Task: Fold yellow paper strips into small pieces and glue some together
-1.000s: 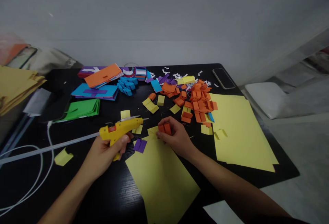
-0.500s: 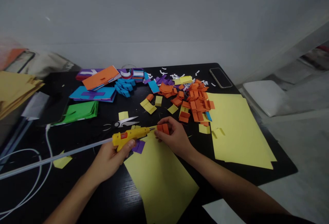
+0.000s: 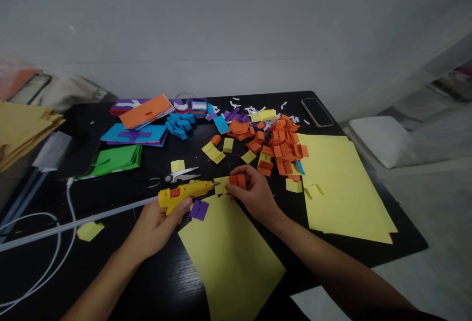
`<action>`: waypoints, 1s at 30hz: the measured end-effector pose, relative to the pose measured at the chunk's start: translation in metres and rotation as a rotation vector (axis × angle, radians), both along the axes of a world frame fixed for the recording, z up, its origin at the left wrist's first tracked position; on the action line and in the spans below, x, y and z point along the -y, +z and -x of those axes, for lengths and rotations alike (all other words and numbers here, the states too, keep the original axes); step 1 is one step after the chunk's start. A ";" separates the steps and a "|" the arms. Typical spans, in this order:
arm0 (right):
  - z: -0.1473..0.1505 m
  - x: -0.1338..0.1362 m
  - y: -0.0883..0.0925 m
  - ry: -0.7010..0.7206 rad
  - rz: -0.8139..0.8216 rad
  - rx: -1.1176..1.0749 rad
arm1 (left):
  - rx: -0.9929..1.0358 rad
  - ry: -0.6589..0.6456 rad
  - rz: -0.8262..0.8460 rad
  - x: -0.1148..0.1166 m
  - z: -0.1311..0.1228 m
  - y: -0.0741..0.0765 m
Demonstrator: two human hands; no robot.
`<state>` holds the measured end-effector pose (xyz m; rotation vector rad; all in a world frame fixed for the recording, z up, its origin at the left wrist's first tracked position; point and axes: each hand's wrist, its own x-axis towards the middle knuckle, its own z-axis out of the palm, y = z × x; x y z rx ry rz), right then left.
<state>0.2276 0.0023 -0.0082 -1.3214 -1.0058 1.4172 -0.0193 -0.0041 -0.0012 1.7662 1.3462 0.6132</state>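
Note:
My left hand [image 3: 157, 225] is closed round a yellow glue gun [image 3: 182, 193] with a long clear glue stick [image 3: 73, 222] trailing left. Its nozzle points right, close to a small yellow folded piece [image 3: 221, 185]. My right hand [image 3: 254, 195] pinches an orange folded paper piece [image 3: 238, 180] joined to that yellow piece, just above a large yellow sheet [image 3: 232, 257]. A small purple piece [image 3: 200, 209] lies beneath the gun.
Scissors [image 3: 177, 177] lie behind the gun. A heap of orange folded pieces [image 3: 282, 146], blue pieces [image 3: 179, 125], coloured paper stacks [image 3: 132, 129] and a green stack [image 3: 116, 159] fill the back. A phone [image 3: 317, 111] lies at back right, another yellow sheet [image 3: 342, 188] at right, white cable [image 3: 44, 262] at left.
My left hand has brought the glue gun rightward and lowered it, so the nozzle now sits by the folded pieces. My right hand has stayed pinching the orange piece.

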 end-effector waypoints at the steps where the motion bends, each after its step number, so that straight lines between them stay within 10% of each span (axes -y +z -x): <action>1: -0.001 -0.001 0.000 -0.008 -0.004 -0.003 | -0.007 0.005 0.003 -0.001 0.001 -0.001; 30: -0.002 -0.004 -0.004 0.003 -0.025 -0.118 | 0.023 -0.036 0.014 0.003 -0.003 0.006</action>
